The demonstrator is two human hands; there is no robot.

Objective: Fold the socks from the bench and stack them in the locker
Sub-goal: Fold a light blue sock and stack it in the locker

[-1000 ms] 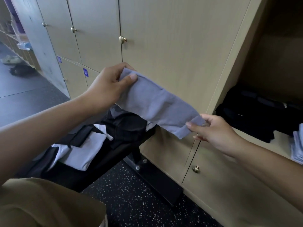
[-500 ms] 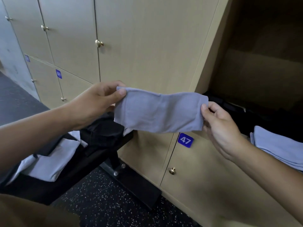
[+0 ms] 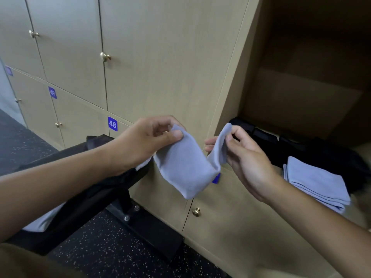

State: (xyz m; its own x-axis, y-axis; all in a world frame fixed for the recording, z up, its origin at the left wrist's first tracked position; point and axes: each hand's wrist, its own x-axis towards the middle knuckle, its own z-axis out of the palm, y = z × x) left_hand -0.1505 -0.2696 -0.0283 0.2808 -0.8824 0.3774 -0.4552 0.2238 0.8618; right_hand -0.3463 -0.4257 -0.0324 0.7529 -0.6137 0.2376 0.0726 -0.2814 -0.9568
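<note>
Head view: fingers point(image 3: 176, 135) of left hand point(image 3: 147, 142) curled, thumb & forefinger pinching one end of grey sock point(image 3: 184, 167). Right hand point(image 3: 244, 157) pinches the other end betw thumb & fingertips, rest of fingers loosely bent. Sock sags in a U betw both hands, held in air in front of locker doors, just left of open locker point(image 3: 301, 101).

Hard to tell: how many socks in the folded grey stack point(image 3: 317, 183) on locker shelf, at least 2 layers. Dark clothing point(image 3: 313, 151) behind it is murky. Bench point(image 3: 84, 199) partly hidden by left arm; black & white items on it unclear. Blue tag under sock mostly covered.

Count: 2 hands, 1 held sock, 1 stack.
</note>
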